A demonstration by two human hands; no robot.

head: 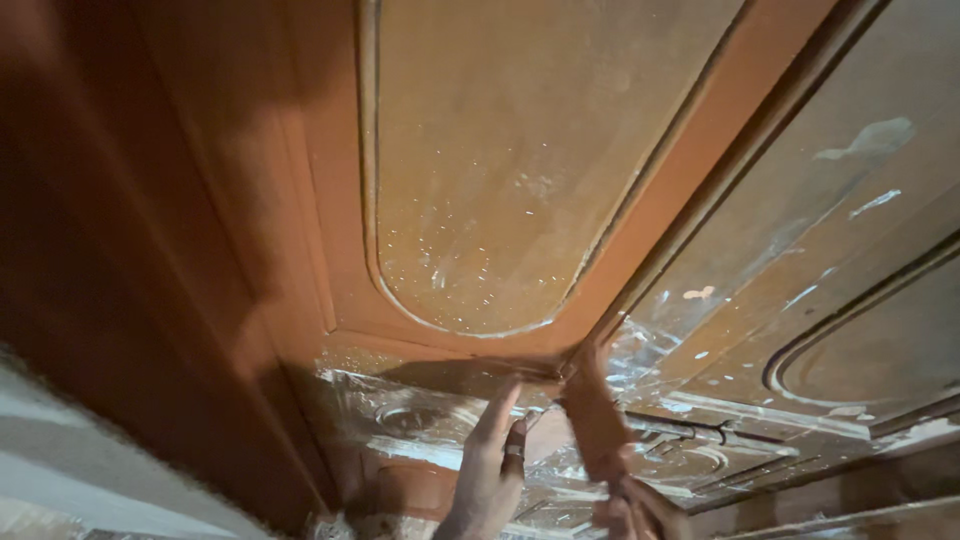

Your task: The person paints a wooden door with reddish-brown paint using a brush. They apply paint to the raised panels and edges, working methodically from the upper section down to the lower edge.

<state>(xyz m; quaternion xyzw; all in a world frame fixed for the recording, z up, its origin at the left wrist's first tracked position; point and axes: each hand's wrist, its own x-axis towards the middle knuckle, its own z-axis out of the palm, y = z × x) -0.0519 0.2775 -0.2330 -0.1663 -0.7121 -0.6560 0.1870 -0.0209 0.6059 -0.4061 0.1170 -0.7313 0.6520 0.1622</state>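
Wooden door [520,150], carved panels under dusty plastic film [700,300]. Left hand [490,465] open, fingers on film; right hand [630,515] grips peeled brown strip [595,420].

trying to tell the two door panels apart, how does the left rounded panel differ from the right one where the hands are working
The left panel is seen nearly whole, its rounded end in view; the right panel is cut off by the frame edge. The left panel bears fine pale specks; the right panel has bigger pale smears nearby. The left hand reaches up just below the left panel; the right hand holds a brown strip at the seam between them. Both are brown, grooved and round-cornered.
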